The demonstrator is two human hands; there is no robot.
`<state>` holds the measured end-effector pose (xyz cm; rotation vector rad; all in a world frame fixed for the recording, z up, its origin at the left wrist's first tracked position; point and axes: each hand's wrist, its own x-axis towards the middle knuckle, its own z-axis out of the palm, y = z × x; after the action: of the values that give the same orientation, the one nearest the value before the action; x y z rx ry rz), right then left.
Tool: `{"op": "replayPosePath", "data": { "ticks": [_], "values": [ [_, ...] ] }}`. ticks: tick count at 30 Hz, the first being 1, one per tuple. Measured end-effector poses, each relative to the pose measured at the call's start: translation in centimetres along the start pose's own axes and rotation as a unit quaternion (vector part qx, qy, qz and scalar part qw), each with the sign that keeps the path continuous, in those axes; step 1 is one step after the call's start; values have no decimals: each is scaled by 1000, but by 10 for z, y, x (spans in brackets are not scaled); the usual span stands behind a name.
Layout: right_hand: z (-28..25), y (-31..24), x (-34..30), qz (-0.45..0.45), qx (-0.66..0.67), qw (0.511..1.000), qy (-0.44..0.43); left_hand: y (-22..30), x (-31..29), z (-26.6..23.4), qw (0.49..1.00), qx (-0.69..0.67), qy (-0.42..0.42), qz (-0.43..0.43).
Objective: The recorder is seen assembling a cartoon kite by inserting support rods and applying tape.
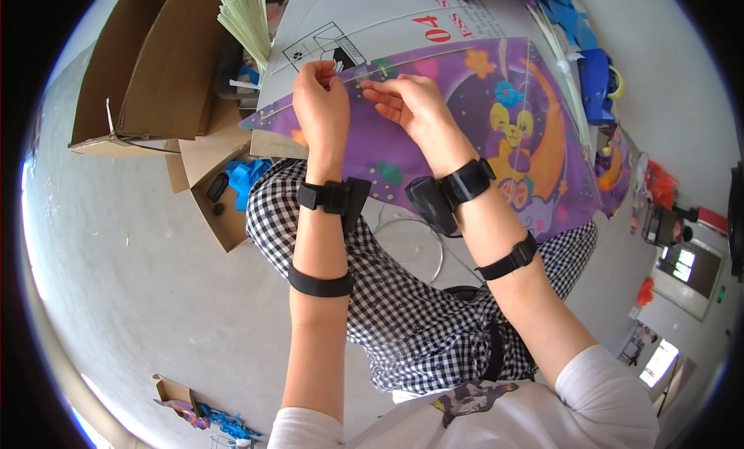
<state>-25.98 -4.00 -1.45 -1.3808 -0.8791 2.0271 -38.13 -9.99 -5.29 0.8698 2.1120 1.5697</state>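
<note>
A purple kite [465,131] printed with a yellow cartoon animal, an orange crescent and stars lies across the work surface and over my knees. A thin pale rod [449,52] runs along its far edge. My left hand [320,104] is closed at that edge, fingers curled over the kite and rod toward its left corner. Just to the right, my right hand [411,106] hovers over the kite with thumb and forefinger together and the other fingers curled. Whatever is between those fingertips is too small to make out. Black straps with small boxes circle both forearms.
A printed grey board [380,18] lies beneath the kite. At left stand a tall cardboard box [167,61], a bundle of pale sticks [246,22] and a low carton [225,224] with blue material. A blue tape dispenser [595,84] sits at the right.
</note>
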Motion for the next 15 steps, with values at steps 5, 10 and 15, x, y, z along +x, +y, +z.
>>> {"op": "replayPosePath", "data": {
  "ticks": [5, 10, 15],
  "values": [
    [0, -2, 7, -4, -2, 1000, -17, -1, 0, 1, 1000, 10, 4, 7],
    [2, -2, 10, 14, 12, 1000, -20, 0, -1, 1, 1000, 26, 5, 16],
    [-1, -5, 12, 27, 9, 999, -30, 5, -4, 2, 999, 37, 3, 18]
  ]
}}
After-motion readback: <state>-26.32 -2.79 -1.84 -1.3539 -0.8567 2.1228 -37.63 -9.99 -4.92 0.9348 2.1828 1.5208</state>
